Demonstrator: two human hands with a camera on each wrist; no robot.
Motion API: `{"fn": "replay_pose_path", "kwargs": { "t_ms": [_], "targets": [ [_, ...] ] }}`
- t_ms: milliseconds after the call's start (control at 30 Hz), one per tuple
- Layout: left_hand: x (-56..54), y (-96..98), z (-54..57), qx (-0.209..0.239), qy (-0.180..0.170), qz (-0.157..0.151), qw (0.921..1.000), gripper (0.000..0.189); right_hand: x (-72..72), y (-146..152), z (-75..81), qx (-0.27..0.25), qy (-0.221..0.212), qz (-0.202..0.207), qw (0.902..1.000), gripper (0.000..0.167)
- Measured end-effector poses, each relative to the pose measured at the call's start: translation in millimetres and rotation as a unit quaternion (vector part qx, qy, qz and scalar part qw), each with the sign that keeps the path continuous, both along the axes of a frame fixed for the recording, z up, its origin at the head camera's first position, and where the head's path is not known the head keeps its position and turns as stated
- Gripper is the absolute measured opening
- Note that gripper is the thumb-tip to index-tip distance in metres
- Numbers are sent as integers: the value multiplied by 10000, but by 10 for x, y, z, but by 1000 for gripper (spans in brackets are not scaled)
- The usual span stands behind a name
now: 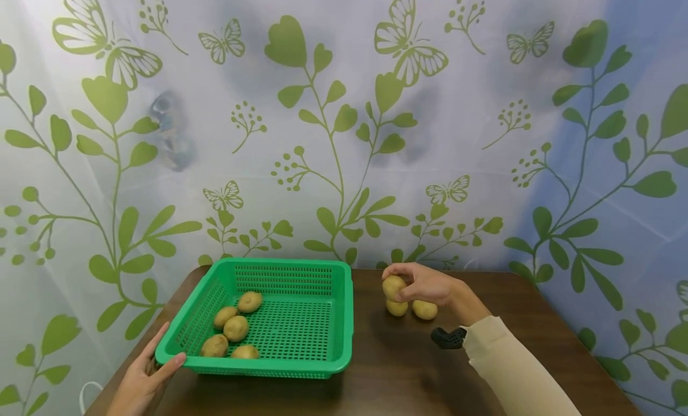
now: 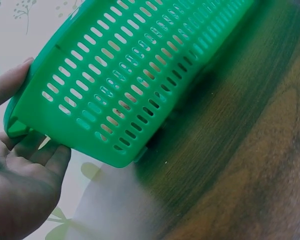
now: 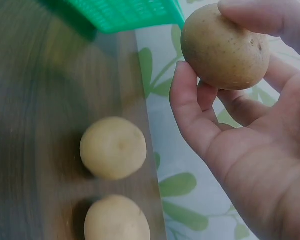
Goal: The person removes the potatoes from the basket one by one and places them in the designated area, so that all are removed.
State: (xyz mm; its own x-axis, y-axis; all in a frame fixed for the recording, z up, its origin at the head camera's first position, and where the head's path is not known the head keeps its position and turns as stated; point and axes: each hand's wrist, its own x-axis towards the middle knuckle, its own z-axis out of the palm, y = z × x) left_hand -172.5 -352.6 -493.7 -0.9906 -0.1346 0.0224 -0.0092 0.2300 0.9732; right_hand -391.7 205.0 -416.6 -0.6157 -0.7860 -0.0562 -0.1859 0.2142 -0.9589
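My right hand [image 1: 432, 284] holds a potato [image 1: 394, 287] between thumb and fingers, raised over the right part of the table. In the right wrist view this potato [image 3: 225, 50] sits at the fingertips, above two more potatoes [image 3: 113, 148] lying on the wood. A green plastic basket [image 1: 347, 320] with slotted walls stands to the left, several potatoes [image 1: 235, 329] gathered along its left side. At its near left corner my left hand [image 1: 141, 377] grips the rim, thumb on top. The left wrist view shows fingers of the left hand [image 2: 27, 185] curled under the rim.
The dark wooden table [image 1: 387, 368] ends at a curtain [image 1: 344, 135] printed with green leaves and butterflies. A black strap-like piece [image 1: 448, 338] juts out by the right sleeve [image 1: 510, 362]. A white cable [image 1: 88, 392] hangs beyond the left table edge.
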Motion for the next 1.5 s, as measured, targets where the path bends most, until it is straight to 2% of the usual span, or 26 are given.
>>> {"fn": "replay_pose_path", "kwargs": {
  "t_ms": [200, 333, 700, 800, 1000, 1067, 1167, 1300, 1400, 1500],
  "targets": [
    [8, 8, 38, -526, -156, 124, 9984, 87, -26, 168, -41, -76, -70, -249, 9996, 41],
    [13, 17, 54, -631, -187, 159, 9977, 88, -49, 314, -90, -63, -269, -432, 9987, 42],
    [28, 3, 56, -154, -281, 97, 9994, 91, -57, 766, -216, -210, -586, -765, 9951, 39],
    [26, 6, 51, -165, -226, 85, 9996, 91, -39, 886, -284, -244, -655, -962, 9929, 39],
    [26, -5, 30, -550, -154, 143, 9983, 88, 10, 1082, -458, -345, -779, -1301, 9878, 43],
    [31, -7, 25, -446, -98, 127, 9989, 87, 18, 1125, -525, -349, -792, -1411, 9862, 44],
    [33, -4, 35, -409, -140, 117, 9990, 87, 33, 1183, -611, -407, -848, -1607, 9825, 47],
    [19, 15, 63, -683, -275, 181, 9971, 88, 57, 1234, -697, -433, -965, -1899, 9761, 54],
    [14, 28, 72, -646, -354, 243, 9970, 88, 67, 1237, -744, -349, -1040, -2045, 9727, 62],
    [19, 31, 70, -408, -428, 321, 9977, 88, 69, 1217, -780, -327, -1054, -2100, 9714, 66]
  ]
}}
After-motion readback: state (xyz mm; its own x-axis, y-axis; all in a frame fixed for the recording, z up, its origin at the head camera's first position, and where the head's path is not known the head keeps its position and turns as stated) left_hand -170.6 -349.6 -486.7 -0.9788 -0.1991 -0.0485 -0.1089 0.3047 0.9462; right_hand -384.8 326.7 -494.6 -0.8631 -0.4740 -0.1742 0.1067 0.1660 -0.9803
